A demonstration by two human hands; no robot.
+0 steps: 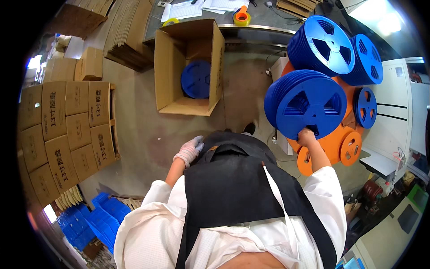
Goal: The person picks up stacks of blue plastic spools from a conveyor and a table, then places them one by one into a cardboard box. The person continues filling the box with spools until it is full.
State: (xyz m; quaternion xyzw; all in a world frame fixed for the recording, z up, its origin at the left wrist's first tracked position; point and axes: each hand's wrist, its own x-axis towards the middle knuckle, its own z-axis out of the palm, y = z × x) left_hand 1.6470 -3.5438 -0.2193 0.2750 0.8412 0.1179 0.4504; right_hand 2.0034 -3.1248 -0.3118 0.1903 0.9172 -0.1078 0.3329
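My right hand (307, 136), bare, is closed on the lower rim of a blue plastic reel (333, 89), its fingers going into one of the reel's cut-out windows. Behind that reel sit several more like it in a stack; how many the hand grips I cannot tell. My left hand (190, 150), in a pale knitted glove, hangs beside my black apron (237, 193) with its fingers loosely stretched and nothing visible in them. In front of me an open cardboard box (165, 71) has a blue reel (195, 80) lying inside.
More blue reel stacks (331, 45) and small orange reels (350, 148) rest on an orange surface (333, 148) at right. Printed cartons (56, 105) are piled on the left, blue plastic bins (107, 215) behind them. A tape dispenser (242, 18) sits on the far bench (197, 22).
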